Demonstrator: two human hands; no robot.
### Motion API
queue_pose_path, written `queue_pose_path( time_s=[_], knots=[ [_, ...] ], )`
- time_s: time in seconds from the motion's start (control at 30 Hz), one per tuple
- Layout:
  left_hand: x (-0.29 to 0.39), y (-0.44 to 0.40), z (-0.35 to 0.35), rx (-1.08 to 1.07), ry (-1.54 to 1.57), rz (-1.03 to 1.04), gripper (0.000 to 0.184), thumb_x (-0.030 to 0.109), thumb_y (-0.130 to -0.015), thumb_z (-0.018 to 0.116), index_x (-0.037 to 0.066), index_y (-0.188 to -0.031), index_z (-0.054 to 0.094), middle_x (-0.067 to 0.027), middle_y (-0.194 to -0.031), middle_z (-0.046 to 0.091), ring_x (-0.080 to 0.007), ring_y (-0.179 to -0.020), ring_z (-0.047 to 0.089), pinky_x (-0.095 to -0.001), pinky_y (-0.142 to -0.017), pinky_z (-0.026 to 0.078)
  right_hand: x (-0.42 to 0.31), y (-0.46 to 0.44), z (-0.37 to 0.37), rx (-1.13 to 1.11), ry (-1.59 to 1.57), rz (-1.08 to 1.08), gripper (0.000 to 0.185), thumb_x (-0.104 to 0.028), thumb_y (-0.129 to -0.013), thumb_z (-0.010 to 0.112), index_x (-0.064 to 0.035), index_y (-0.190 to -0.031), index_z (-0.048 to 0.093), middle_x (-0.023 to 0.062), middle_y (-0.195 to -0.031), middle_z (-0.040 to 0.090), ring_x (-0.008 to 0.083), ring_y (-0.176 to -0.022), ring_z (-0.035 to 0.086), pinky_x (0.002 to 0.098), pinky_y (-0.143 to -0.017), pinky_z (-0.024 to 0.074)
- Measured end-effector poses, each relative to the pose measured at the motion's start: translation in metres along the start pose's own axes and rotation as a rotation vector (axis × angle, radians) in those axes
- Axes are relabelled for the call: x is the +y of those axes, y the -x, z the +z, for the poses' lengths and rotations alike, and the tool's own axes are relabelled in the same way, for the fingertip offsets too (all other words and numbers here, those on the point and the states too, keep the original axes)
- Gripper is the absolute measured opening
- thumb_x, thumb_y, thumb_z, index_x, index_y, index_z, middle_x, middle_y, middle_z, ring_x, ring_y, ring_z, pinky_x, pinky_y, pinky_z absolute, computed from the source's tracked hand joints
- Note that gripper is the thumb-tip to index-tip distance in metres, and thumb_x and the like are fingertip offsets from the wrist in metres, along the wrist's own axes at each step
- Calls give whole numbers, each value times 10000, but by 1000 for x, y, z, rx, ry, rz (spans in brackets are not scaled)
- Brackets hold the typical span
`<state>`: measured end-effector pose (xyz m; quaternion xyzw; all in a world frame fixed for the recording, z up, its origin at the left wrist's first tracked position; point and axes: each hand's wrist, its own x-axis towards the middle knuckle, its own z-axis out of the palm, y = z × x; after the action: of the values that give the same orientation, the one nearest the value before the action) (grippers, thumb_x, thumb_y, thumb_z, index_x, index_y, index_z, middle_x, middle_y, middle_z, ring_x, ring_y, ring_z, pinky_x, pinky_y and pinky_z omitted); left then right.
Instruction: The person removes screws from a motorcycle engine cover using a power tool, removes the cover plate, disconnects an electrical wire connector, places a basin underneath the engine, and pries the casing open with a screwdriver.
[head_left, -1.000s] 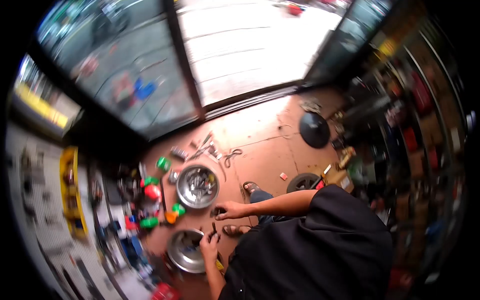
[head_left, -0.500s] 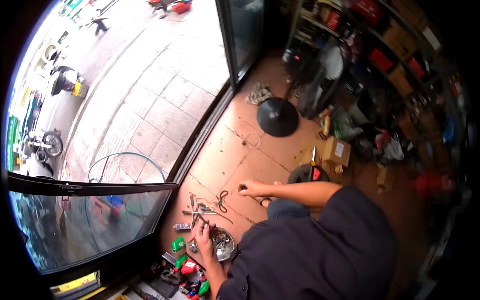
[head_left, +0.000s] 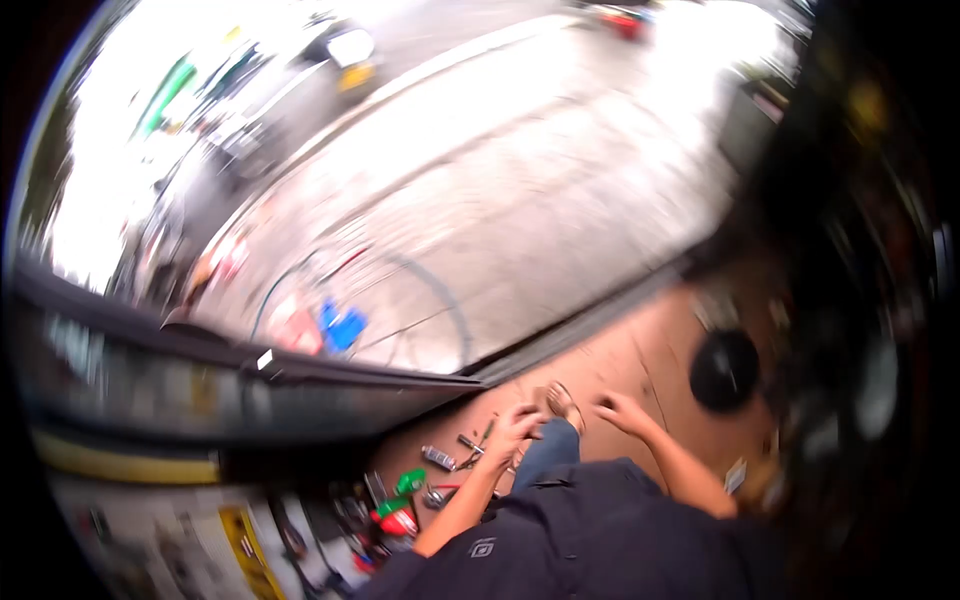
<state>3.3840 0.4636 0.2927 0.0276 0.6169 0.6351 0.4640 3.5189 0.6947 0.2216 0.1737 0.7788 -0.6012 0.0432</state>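
Find left hand above the floor, left of the denim-clad leg, with fingers bent and blurred. Cannot tell grip, nor confirm any object within it. Find right hand on the other side, well apart, right of the sandalled foot, with fingers partly curled and dark at the tips. Cannot tell grip there either. Locate hand tools on the floor, just left of the left hand, beside a small grey container. Note green bottle and red bottle nearer and farther left. Note round black disc at right.
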Motion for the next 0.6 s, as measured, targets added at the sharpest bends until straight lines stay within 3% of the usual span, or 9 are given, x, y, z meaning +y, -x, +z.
queue_pose_path(
  time_s=[0.07, 0.17, 0.2, 0.23, 0.27, 0.33, 0.47, 0.5, 0.6],
  knots=[
    [54, -27, -9, -58, 114, 81, 309, 131, -863, 603, -39, -1098, 498, -124, -945, 625, -118, -677, 581, -248, -631, 494, 93, -14, -24, 145, -34, 271, 193, -185, -825, 618, -4, -855, 558, 56, -628, 554, 122, -528, 505, 264, -468, 396],
    [122, -82, -34, -156, 121, 176, 241, 103, -872, 600, -6, -1052, 482, -116, -934, 631, -118, -690, 578, -255, -639, 491, 151, -10, -91, 397, -399, 683, 133, -115, -796, 579, -70, -770, 457, 27, -531, 444, 127, -390, 415, 271, -341, 301],
    [153, -96, -40, -173, 83, 198, 226, 96, -874, 595, 0, -1044, 481, -114, -934, 633, -113, -688, 572, -251, -627, 485, 162, -7, -111, 465, -357, 724, 189, -128, -812, 524, -37, -664, 450, 86, -517, 456, 226, -313, 407, 339, -300, 305],
    [168, -107, -40, -187, 92, 229, 212, 93, -872, 597, 8, -1029, 481, -114, -938, 634, -106, -672, 558, -241, -599, 475, 153, 2, -123, 545, -357, 794, 170, -133, -791, 517, -25, -662, 492, 109, -511, 458, 254, -324, 419, 386, -310, 327],
    [188, -120, -47, -175, 119, 231, 210, 94, -871, 600, 11, -1024, 482, -111, -939, 634, -101, -667, 551, -237, -577, 467, 137, 1, -139, 483, -258, 894, 140, -116, -773, 510, 3, -701, 530, 152, -635, 565, 288, -474, 548, 404, -427, 436],
    [214, -154, -74, -210, 144, 251, 203, 81, -863, 595, 7, -1014, 482, -106, -907, 619, -115, -741, 591, -231, -562, 481, 285, -4, -160, 401, -189, 966, 126, -133, -777, 531, -51, -686, 500, 62, -487, 453, 216, -378, 453, 347, -332, 354],
    [236, -241, -134, -20, 285, 333, 244, 60, -862, 563, -16, -1088, 511, -101, -894, 621, -125, -746, 597, -228, -588, 491, 113, -143, -123, 93, -135, 950, 106, -114, -798, 543, -29, -745, 506, 73, -555, 485, 198, -429, 471, 329, -372, 373],
    [240, -261, -151, 98, 248, 311, 330, 92, -881, 529, 5, -1197, 499, -74, -908, 630, -104, -626, 578, -228, -594, 479, 84, -182, -117, 39, -141, 930, 103, -109, -803, 546, -23, -760, 508, 76, -571, 493, 193, -442, 476, 325, -382, 378],
    [245, -305, -215, 390, 150, 182, 297, 138, -897, 512, -10, -1154, 524, -82, -861, 619, -122, -614, 594, -255, -569, 491, 3, -309, -129, -54, -136, 884, 99, -95, -818, 555, -6, -804, 513, 84, -622, 516, 179, -481, 489, 311, -413, 393]
  ],
)
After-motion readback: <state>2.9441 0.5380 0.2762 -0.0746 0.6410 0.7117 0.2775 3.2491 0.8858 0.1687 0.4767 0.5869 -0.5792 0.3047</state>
